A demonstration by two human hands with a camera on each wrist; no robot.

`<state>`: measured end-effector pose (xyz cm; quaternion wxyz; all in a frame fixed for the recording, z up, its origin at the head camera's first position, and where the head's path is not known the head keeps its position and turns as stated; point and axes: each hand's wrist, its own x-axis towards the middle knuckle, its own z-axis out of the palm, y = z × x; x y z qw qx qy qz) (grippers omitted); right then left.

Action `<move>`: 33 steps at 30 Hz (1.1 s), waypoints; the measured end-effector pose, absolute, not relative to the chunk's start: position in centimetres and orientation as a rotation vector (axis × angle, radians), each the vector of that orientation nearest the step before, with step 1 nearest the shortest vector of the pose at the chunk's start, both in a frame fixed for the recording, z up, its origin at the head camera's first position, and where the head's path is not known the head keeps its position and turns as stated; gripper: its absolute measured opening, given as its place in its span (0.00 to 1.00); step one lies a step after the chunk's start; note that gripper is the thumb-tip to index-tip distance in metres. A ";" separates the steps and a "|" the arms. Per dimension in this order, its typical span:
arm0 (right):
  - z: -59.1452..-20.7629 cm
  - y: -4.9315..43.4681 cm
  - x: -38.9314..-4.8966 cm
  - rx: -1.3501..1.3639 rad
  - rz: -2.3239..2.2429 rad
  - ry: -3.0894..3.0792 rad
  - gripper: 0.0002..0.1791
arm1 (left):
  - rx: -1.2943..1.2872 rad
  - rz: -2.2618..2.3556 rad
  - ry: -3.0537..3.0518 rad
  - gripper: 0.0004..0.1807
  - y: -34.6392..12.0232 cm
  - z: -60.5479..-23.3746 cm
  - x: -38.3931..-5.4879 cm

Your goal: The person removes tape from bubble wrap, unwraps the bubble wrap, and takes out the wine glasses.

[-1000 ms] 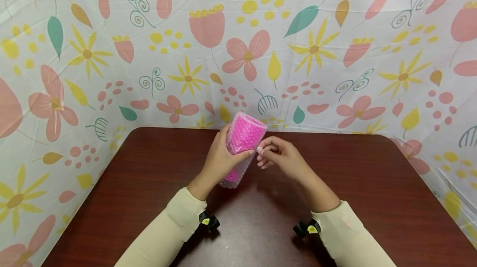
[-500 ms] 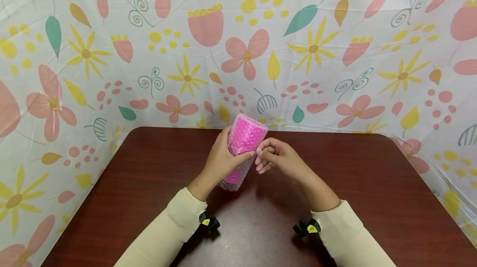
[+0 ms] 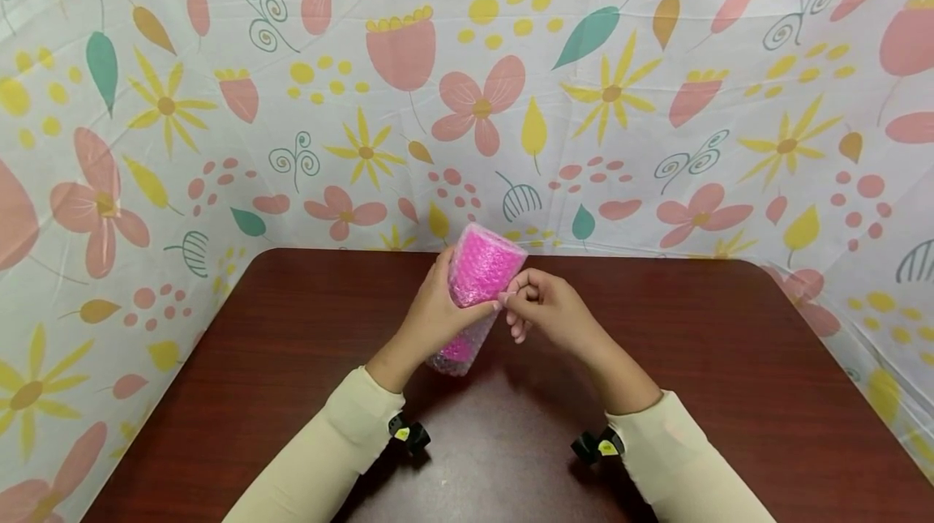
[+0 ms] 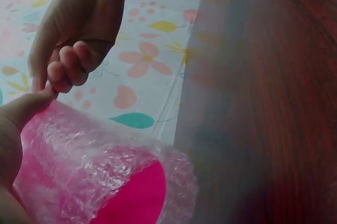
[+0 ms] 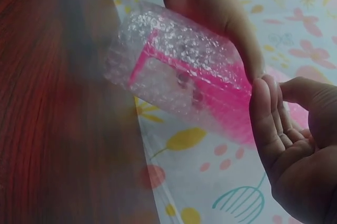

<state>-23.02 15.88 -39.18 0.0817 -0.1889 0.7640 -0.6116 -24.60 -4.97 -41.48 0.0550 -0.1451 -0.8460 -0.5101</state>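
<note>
A bright pink object wrapped in clear bubble wrap (image 3: pixel 485 267) is held tilted above the table. My left hand (image 3: pixel 438 308) grips this bundle from its left side, thumb across the front. At the bundle's right edge, my right hand (image 3: pixel 558 310) pinches with thumb and index fingertips, close beside the left thumb. What lies between those fingertips is small and mostly hidden; it appears to be the wrap's edge. In the left wrist view, the pink (image 4: pixel 139 195) shows at one end inside the bubble wrap (image 4: pixel 89 134). Dark spots (image 5: pixel 189 87) show through the wrap in the right wrist view.
A dark reddish-brown table (image 3: pixel 693 345) lies under the hands. Behind it and at both sides hangs a white cloth (image 3: pixel 613 142) printed with flowers and leaves. Small black cameras (image 3: pixel 410 434) sit at the cream sleeves (image 3: pixel 339 426).
The bundle has shifted very slightly down and right in the left hand. The right fingertips stay at its edge, moving only a little.
</note>
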 end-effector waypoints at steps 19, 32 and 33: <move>-39.0 16.8 -23.5 -0.687 -1.797 2.166 0.13 | -0.399 -1.582 -2.535 0.56 -5.3 -41.2 -24.9; -39.0 16.4 -23.3 -0.690 -1.811 2.178 0.14 | -0.345 -1.470 -2.508 0.58 -5.1 -41.0 -24.5; -39.0 16.3 -23.3 -0.690 -1.812 2.183 0.14 | -0.345 -1.474 -2.509 0.58 -5.1 -41.0 -24.5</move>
